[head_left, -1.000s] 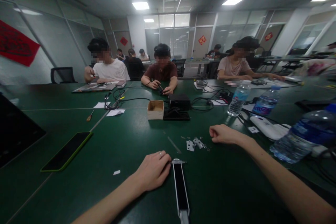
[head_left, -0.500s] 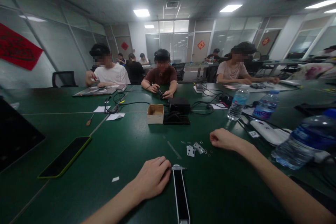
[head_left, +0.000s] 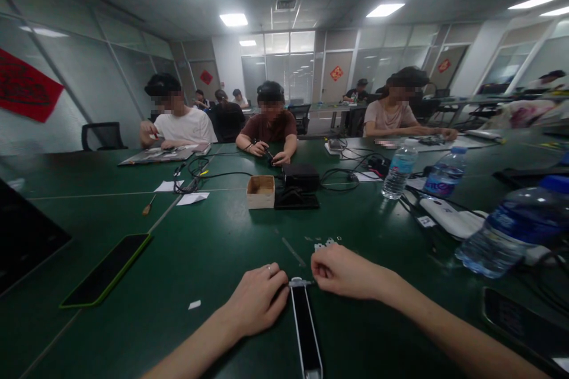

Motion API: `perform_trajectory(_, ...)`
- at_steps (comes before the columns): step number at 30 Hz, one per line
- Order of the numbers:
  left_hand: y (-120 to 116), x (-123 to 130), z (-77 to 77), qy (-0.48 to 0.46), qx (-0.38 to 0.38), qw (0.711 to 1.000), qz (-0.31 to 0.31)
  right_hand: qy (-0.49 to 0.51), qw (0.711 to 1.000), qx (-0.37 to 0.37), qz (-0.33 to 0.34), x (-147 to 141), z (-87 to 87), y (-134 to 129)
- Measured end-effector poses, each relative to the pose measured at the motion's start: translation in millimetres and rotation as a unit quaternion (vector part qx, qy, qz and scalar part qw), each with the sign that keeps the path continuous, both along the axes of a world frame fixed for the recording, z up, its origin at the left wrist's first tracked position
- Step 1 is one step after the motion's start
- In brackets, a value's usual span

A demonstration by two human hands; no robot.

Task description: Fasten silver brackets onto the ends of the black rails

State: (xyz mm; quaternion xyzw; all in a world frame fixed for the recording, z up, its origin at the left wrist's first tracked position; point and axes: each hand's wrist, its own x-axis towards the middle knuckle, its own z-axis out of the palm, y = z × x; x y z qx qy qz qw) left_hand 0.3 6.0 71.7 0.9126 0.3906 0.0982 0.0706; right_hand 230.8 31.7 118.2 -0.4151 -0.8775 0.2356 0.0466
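A long narrow bar [head_left: 306,328] with a black face and silver edges lies on the green table, pointing away from me. Across its far end sits a thin metal rod [head_left: 302,282]. My left hand [head_left: 260,296], a ring on one finger, is closed at the rod's left end. Closed in a pinch, my right hand [head_left: 340,269] is at the rod's right end; what its fingers hold is too small to make out. Small metal plates [head_left: 329,242] lie just behind my right hand, which partly hides them.
Beyond my hands stand an open box [head_left: 261,201] and a black device [head_left: 300,177]. A phone [head_left: 106,269] and a white scrap [head_left: 194,305] lie left. Water bottles [head_left: 511,231], cables and another phone [head_left: 515,320] are right. Several people sit across the table.
My right hand has moved left and toward me, from beyond the metal plates to the rod at the bar's end. The left hand has stayed in place.
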Motion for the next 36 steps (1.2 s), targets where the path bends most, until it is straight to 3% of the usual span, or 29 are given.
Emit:
perform_trajectory(5,-0.6,-0.3,2.2,0.001,-0.003,1.000,-0.001,0.030,0.997,-0.076,-0.002,1.3,-1.3,0.3)
perform_trajectory(15,-0.8,-0.2,1.9,0.001,-0.002,1.000,0.001,0.059,0.987,-0.147,-0.006,4.8,-14.1,5.4)
perform_trajectory(26,-1.2,0.4,2.9,0.000,-0.006,1.000,0.002,0.061,0.984,-0.168,-0.009,7.8,-12.5,8.1)
perform_trajectory(36,-0.3,-0.5,0.7,0.005,0.002,1.000,-0.002,0.037,0.990,-0.137,-0.018,7.4,-11.0,7.0)
